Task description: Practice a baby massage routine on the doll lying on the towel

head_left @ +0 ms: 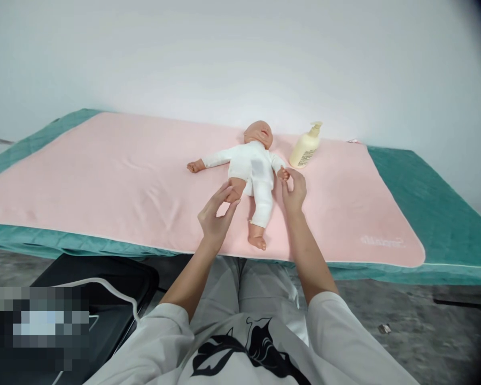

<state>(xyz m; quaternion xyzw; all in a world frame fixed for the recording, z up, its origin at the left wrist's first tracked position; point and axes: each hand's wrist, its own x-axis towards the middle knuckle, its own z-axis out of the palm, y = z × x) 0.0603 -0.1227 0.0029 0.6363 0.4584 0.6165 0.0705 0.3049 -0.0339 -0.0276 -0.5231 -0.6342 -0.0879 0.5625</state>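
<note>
A baby doll [248, 166] in a white cloth suit lies on its back on the pink mat [104, 171], its head toward the wall. At its bent, bare lower leg [236, 187], my left hand [215, 216] has the fingers on one side and the thumb below, curved around the foot end. My right hand [294, 192] pinches the doll's small hand [282, 172] between thumb and fingers. The doll's other arm stretches out to the left, and its other leg points toward me. Beside my right hand stands a cream pump bottle [305, 145], leaning slightly.
The pink mat covers most of a green padded bed [433, 198] set against a pale wall [240, 59]. Below its edge at left are a black case-like surface [104, 272] and a white cable [112, 289]. A small scrap [383, 328] lies on the grey floor.
</note>
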